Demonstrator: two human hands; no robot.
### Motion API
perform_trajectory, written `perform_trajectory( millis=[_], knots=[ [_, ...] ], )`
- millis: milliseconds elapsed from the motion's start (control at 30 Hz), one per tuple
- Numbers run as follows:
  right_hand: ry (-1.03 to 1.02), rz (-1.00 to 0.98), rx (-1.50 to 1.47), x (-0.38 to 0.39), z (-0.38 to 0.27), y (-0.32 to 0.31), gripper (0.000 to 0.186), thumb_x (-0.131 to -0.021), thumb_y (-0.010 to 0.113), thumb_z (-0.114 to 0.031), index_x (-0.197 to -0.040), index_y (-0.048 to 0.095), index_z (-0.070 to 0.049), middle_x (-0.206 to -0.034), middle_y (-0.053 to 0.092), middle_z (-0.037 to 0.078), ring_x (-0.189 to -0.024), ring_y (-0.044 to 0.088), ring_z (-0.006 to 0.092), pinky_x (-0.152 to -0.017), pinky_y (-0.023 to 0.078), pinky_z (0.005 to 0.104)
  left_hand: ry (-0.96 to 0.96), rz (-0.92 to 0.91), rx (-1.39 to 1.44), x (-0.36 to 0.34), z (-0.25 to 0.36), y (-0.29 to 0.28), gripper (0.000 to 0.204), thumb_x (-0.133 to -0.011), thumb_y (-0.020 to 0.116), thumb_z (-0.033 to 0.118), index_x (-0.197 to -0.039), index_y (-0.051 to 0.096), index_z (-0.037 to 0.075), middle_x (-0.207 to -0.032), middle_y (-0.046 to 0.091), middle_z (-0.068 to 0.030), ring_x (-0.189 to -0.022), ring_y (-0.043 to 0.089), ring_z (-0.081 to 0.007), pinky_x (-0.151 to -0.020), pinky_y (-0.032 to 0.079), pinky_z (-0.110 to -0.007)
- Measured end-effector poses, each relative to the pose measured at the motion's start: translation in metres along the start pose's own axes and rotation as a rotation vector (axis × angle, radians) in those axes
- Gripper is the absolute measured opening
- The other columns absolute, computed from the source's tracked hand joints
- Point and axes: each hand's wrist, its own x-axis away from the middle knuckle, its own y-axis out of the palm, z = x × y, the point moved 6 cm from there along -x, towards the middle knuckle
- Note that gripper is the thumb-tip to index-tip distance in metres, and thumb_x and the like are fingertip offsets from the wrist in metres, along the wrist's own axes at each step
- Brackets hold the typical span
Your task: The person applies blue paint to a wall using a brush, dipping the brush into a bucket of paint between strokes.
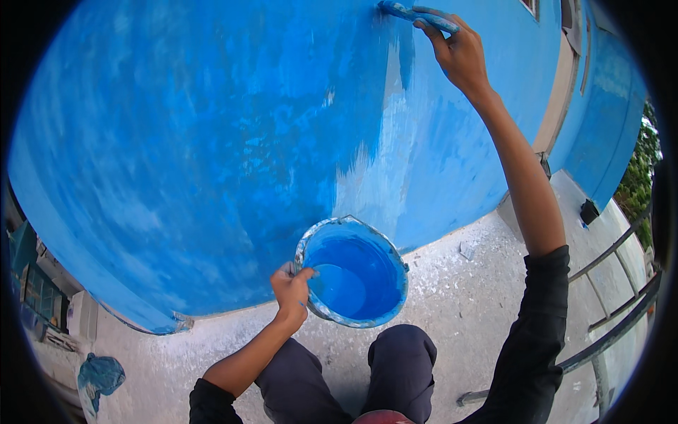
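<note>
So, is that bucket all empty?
No, it has something in it: blue paint shows inside the bucket held by the left hand. How deep, I cannot tell.

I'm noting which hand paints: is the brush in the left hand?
No, the right hand holds the brush at the wall, while the left hand holds the bucket.

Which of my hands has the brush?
Your right hand, raised high with the brush at the blue wall; your left hand, lower down, grips the bucket by its rim.
</note>
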Motion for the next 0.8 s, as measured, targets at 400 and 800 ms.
perform_trajectory(
  millis=[400, 800],
  knots=[
    [0.043, -0.848, -0.204, 0.131, -0.075, 0.028, 0.019, -0.091, 0.059, -0.021, -0.103, 0.069, -0.009, -0.095, 0.068, 0.01, -0.079, 0.063, 0.0304, -0.071, 0.05, 0.0419, -0.038, 0.011, 0.117, 0.01, 0.001, -0.004, 0.025, -0.071, 0.065, -0.002, -0.06, 0.045, 0.008, -0.054, 0.045, 0.0005, -0.046, 0.035, -0.0079, -0.044, 0.028, -0.028],
    [-0.09, -0.034, 0.021, -0.048, -0.004, -0.018, 0.023, -0.094, 0.06, -0.021, -0.11, 0.068, -0.006, -0.086, 0.07, 0.012, -0.067, 0.064, 0.0185, -0.061, 0.05, 0.0318, 0.01, 0.032, 0.169, 0.009, -0.005, -0.004, 0.032, -0.07, 0.066, -0.003, -0.057, 0.039, 0.01, -0.054, 0.041, 0.0018, -0.048, 0.033, -0.0062, -0.044, 0.027, -0.028]
  ],
)
